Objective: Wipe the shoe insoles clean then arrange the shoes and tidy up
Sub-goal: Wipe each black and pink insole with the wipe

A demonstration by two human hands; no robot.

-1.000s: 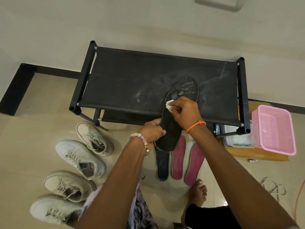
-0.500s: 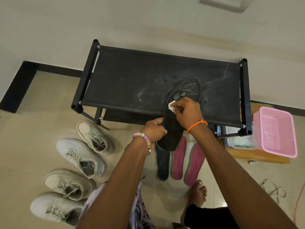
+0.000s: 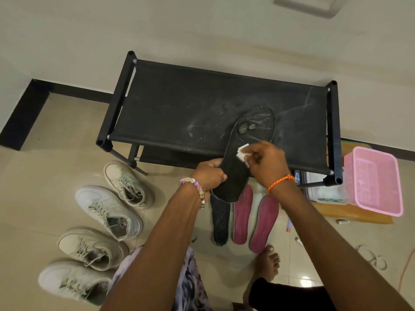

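While the left hand (image 3: 210, 175) still grips the long black foam insole (image 3: 243, 158) over the black fabric shoe rack (image 3: 179, 104), the right hand (image 3: 266, 160), pinching a small white wipe (image 3: 242, 152), has slid down from the toe toward the middle.

Soft even indoor light, faint shadows, floor (image 3: 305, 279) glare, wide-angle edge bending.

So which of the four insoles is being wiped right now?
The black insole lying on the rack, gripped by the left hand and wiped by the right hand. The other three lie on the floor.
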